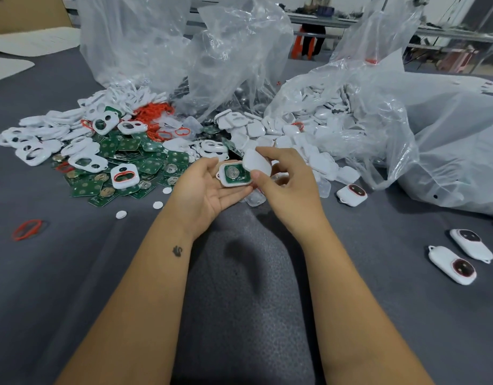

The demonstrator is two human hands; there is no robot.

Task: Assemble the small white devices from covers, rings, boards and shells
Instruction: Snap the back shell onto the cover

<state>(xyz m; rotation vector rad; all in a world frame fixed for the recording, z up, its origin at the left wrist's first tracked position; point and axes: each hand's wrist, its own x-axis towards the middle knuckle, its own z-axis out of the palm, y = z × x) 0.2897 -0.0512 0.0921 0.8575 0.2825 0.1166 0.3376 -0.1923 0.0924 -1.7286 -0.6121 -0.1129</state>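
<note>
Your left hand point(203, 187) is cradling a cover with a green board point(235, 173) inside. Your right hand point(281, 184) is pinching a white shell point(255, 162) just above it. Next, I think, you are lining them up and pressing together.

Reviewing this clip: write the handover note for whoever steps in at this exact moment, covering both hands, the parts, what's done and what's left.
Left hand: holds a white cover, green board seated inside, facing up.
Right hand: pinches a white shell just above the cover, not yet closed on.
Supplies: loose boards, covers and red rings to the left; shells spilling from the bag ahead.
Done: three finished devices at right.
Left: snap this shell on, set it aside, repeat.
</note>
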